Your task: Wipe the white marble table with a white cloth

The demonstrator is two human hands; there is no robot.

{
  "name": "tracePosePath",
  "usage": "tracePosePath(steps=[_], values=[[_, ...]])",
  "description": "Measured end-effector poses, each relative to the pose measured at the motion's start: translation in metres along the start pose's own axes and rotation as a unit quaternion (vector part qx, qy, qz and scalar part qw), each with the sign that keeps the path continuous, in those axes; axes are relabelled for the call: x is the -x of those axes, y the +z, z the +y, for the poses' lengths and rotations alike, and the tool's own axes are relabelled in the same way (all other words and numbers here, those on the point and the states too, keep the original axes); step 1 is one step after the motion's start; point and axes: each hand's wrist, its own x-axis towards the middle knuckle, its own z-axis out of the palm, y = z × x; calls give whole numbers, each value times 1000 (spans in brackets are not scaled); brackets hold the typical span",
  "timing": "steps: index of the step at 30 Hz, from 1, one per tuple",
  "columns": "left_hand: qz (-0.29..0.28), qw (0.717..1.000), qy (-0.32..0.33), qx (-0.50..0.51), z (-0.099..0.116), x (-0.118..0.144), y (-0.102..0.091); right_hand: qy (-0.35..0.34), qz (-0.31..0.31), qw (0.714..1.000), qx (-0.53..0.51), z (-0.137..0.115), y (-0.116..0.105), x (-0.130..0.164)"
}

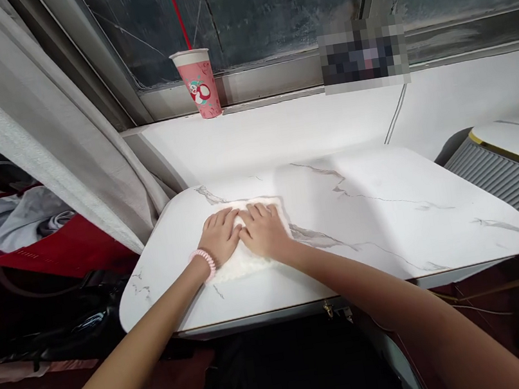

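Note:
A white cloth (245,263) lies spread on the left part of a white marbled tabletop (366,224). My left hand (219,236) rests flat on the cloth, fingers stretched out; a pink coiled band (205,264) circles that wrist. Beside it my right hand (263,229) also presses flat on the cloth with its fingers extended. The two thumbs meet or nearly meet in the middle. Much of the cloth is hidden under both hands.
A pink paper cup (202,89) with a red straw stands on the window ledge behind the table. At left hangs a grey curtain (57,114), near a red bin (53,251) holding clothes. A ribbed cabinet (514,172) stands at right. A blurred-out patch (363,55) covers something on the sill.

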Motion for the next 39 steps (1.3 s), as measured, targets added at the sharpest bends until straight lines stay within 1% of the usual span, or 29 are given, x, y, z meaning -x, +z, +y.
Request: tracePosePath(steps=[3,6,9,11,15,17,19,21,24,28,32,36,39], values=[[-6,1000,-12,12,-6,-39,7,13,23,1000,9,21,9,-28],[-13,999,-8,34,-12,-77,14,36,39,998,22,39,17,-52],[-9,999,-3,48,-21,-110,21,53,48,997,32,55,23,-75],[-2,999,-2,54,-31,-129,27,59,51,996,34,63,27,-92],[18,998,-2,62,-59,-154,35,48,57,997,37,68,38,-126],[23,998,-4,66,-73,-158,37,36,59,997,41,67,45,-139],[22,997,-8,69,-84,-157,37,26,58,997,42,63,50,-146],[20,997,-15,68,-92,-152,36,21,53,998,39,56,53,-150],[25,998,-22,55,-101,-136,33,18,42,999,30,41,53,-147],[31,998,-35,47,-110,-102,23,14,22,999,20,9,52,-132],[39,998,-44,39,-113,-47,9,-21,19,1000,10,-28,49,-102],[62,996,-59,17,-107,23,-6,-66,0,998,-10,-67,40,-62],[73,996,-56,-2,-105,75,-18,-96,-13,995,-27,-96,35,-32]])
